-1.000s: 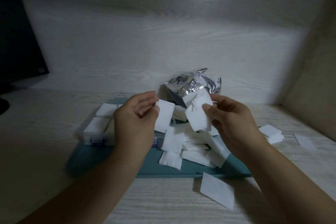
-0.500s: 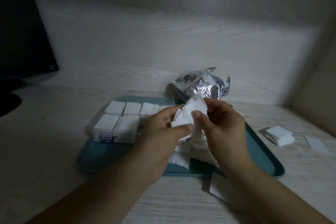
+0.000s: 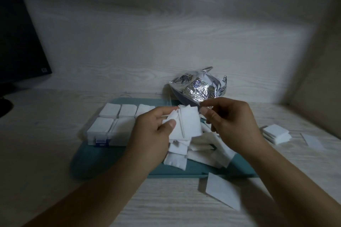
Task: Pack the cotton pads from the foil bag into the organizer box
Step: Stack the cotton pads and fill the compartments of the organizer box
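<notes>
Pinching soft square cotton pads [image 3: 186, 125], left hand [image 3: 153, 134]; right hand [image 3: 232, 121] loosely curled, grip empty.

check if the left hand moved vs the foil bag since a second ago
Yes: the left hand moved right, closer below the foil bag.

Dim, bluish light, brightest across the back wall; dark vignetted corners, soft wide-angle blur.

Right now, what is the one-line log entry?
left hand: holds cotton pads | right hand: empty beside them | organizer box: partly filled | tray: loose pads
</notes>
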